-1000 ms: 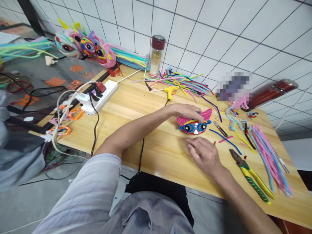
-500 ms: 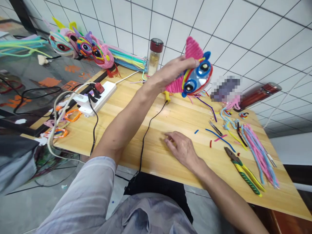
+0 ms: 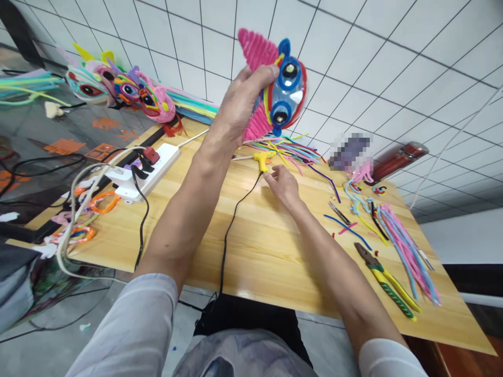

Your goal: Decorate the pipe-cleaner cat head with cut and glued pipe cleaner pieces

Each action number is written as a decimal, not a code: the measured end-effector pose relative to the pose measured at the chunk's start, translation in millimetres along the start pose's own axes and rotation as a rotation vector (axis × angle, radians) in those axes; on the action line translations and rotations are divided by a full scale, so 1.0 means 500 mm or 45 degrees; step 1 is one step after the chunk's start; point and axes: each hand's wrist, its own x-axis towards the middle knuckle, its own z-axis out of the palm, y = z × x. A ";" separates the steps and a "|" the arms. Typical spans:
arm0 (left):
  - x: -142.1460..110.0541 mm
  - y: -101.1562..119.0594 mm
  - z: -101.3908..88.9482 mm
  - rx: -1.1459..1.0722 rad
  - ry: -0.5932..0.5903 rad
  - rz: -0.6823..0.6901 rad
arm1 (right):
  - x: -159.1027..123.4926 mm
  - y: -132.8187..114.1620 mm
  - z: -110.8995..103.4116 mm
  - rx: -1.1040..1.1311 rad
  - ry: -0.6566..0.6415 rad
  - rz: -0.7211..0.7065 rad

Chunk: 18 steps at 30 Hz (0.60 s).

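Note:
My left hand (image 3: 239, 102) is raised over the back of the table, closed around a pipe-cleaner animal head (image 3: 291, 94). The head has ribbed pink fins, blue-ringed black eyes and a clear, red-edged front. Below it on the table lies a yellow glue gun (image 3: 262, 160), its black cord running toward the front edge. My right hand (image 3: 286, 187) is beside the glue gun's handle, fingers loosely bent and apart, holding nothing. Whether its fingertips touch the handle I cannot tell. Loose coloured pipe cleaners (image 3: 302, 149) lie behind the gun.
At left, a white power strip (image 3: 151, 173) carries several plugs and cables. Several finished animal heads (image 3: 126, 91) sit beyond it. To the right are pliers (image 3: 387, 280), a craft knife (image 3: 339, 213), a pink and blue pipe-cleaner bundle (image 3: 406, 251) and a red flask (image 3: 398, 162).
My right hand has moved forward from the middle of the table to the glue gun. My left hand has shifted left and up in view with the animal head, uncovering the gun and pipe cleaners.

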 end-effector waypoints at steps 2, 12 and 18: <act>-0.007 0.008 -0.019 0.010 0.093 0.022 | 0.044 -0.025 0.024 -0.085 0.012 0.019; -0.016 0.015 -0.040 0.117 -0.023 0.035 | 0.103 -0.057 0.103 -0.189 -0.006 0.096; -0.017 0.017 -0.036 0.003 0.058 0.121 | 0.052 -0.024 0.103 -0.167 0.059 0.029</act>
